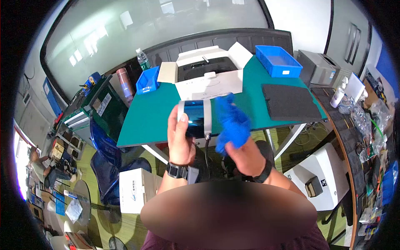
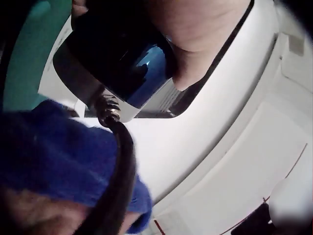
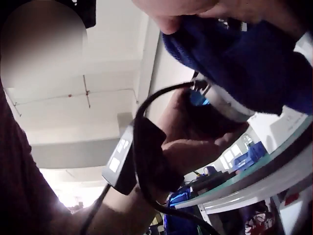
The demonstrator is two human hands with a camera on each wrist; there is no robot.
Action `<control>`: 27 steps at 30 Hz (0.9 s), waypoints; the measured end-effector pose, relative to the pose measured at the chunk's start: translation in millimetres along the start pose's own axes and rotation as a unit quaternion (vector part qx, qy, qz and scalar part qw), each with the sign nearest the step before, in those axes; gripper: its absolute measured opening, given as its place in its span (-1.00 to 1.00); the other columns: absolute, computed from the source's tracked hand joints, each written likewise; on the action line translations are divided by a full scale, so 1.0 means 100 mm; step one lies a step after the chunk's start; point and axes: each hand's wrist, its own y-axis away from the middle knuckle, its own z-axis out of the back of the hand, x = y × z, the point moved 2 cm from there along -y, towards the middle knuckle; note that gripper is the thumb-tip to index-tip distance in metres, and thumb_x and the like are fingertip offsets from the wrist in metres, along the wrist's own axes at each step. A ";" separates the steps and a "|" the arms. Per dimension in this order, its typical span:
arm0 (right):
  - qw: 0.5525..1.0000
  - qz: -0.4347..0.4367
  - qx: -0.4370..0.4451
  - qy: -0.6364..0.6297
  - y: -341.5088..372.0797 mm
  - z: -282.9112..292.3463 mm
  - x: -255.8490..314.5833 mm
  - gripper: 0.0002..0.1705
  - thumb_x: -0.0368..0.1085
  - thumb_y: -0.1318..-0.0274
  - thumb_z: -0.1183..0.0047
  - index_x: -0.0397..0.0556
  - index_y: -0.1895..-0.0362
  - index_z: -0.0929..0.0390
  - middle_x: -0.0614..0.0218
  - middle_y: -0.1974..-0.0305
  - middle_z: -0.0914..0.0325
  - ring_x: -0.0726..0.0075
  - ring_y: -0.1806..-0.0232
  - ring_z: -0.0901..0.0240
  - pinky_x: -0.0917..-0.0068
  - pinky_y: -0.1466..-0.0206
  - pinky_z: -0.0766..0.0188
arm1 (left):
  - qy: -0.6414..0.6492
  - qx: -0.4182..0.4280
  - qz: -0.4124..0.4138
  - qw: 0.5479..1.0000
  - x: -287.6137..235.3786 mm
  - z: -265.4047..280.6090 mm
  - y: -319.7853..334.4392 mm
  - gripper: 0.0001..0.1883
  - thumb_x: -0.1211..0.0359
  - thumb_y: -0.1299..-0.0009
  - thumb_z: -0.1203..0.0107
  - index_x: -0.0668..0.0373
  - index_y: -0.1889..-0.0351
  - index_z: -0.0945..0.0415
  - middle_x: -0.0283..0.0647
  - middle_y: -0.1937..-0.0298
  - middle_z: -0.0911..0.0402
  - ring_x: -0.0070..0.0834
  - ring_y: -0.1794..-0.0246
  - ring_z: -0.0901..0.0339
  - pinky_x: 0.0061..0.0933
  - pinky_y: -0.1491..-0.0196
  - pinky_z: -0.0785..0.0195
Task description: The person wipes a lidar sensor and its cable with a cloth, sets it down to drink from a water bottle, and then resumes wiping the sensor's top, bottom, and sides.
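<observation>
My left hand (image 1: 180, 139) grips a device with a glossy dark face and silver-white sides (image 1: 207, 116), thumb along its edge, above the front of the green table. A black cable (image 2: 122, 171) runs from a metal connector (image 2: 108, 110) at the device's lower end. My right hand (image 1: 249, 156) holds a crumpled blue cloth (image 1: 233, 123) just right of the device; the cloth covers most of its fingers. In the right wrist view the cloth (image 3: 234, 63) lies against or very near the device's side; contact is unclear. A small black box with a white label (image 3: 119, 159) hangs near the left wrist.
On the green table (image 1: 141, 121) stand an open white box (image 1: 212, 85), two blue bins (image 1: 148, 81) (image 1: 279, 62), a bottle (image 1: 143, 59) and a dark foam sheet (image 1: 291, 103). A white carton (image 1: 133, 191) is at lower left; a cluttered bench (image 1: 333, 121) stands right.
</observation>
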 end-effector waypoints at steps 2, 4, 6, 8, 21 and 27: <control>0.996 0.092 -0.006 0.010 -0.13 -0.08 0.07 -0.29 0.03 -0.51 0.03 -0.07 -0.56 -0.25 0.07 -0.46 -0.27 0.12 -0.45 -0.29 0.21 -0.52 -0.16 | 0.052 0.043 0.055 0.996 0.17 -0.01 0.11 -0.36 0.05 -0.62 -0.09 0.18 -0.52 -0.25 -0.14 -0.33 -0.54 -0.37 -0.28 -0.53 -0.23 -0.32 -0.45; 0.954 0.217 0.015 0.208 -0.26 -0.03 0.08 -0.25 0.10 -0.48 0.03 -0.09 -0.53 -0.28 -0.02 -0.50 -0.17 -0.08 -0.53 -0.15 0.11 -0.59 0.00 | 0.063 0.018 0.112 0.992 0.23 -0.10 0.25 -0.31 -0.12 -0.61 -0.01 0.12 -0.52 -0.28 -0.15 -0.37 -0.54 -0.31 -0.30 -0.56 -0.19 -0.29 -0.49; 0.941 0.238 -0.002 0.239 -0.34 0.00 0.07 -0.24 0.15 -0.47 0.05 -0.11 -0.50 -0.31 -0.09 -0.50 -0.15 -0.23 -0.54 -0.11 0.02 -0.61 0.05 | 0.096 0.031 0.127 0.987 0.29 -0.11 0.35 -0.29 -0.14 -0.60 -0.02 0.12 -0.52 -0.28 -0.14 -0.38 -0.54 -0.29 -0.31 -0.56 -0.17 -0.30 -0.49; 0.960 0.229 -0.058 0.151 -0.41 0.05 -0.04 -0.32 0.15 -0.54 0.16 -0.16 -0.39 -0.40 -0.13 -0.34 -0.38 -0.27 -0.39 -0.31 0.05 -0.50 -0.15 | 0.089 0.014 0.136 0.987 0.24 -0.25 0.42 -0.27 -0.18 -0.58 -0.01 0.12 -0.50 -0.31 -0.13 -0.37 -0.56 -0.26 -0.32 -0.57 -0.13 -0.33 -0.48; 0.945 -0.167 -0.024 -0.280 -0.24 0.22 -0.43 -0.25 0.23 -0.67 0.44 -0.15 -0.34 -0.49 0.26 -0.15 -0.60 0.37 -0.18 -0.49 0.37 -0.33 -0.38 | 0.251 -0.016 0.243 0.937 0.29 -0.12 0.31 -0.34 -0.14 -0.53 -0.08 0.17 -0.36 -0.45 -0.01 -0.29 -0.63 -0.08 -0.26 -0.61 0.10 -0.38 -0.40; 0.979 -0.074 -0.003 -0.191 -0.19 0.20 -0.22 -0.29 0.14 -0.69 0.40 -0.16 -0.54 -0.26 0.25 -0.39 -0.40 0.40 -0.40 -0.28 0.40 -0.54 -0.13 | -0.068 0.156 0.046 0.984 -0.04 -0.17 0.18 -0.36 0.14 -0.57 -0.13 0.36 -0.48 -0.31 -0.07 -0.32 -0.57 -0.32 -0.26 -0.56 -0.29 -0.35 -0.39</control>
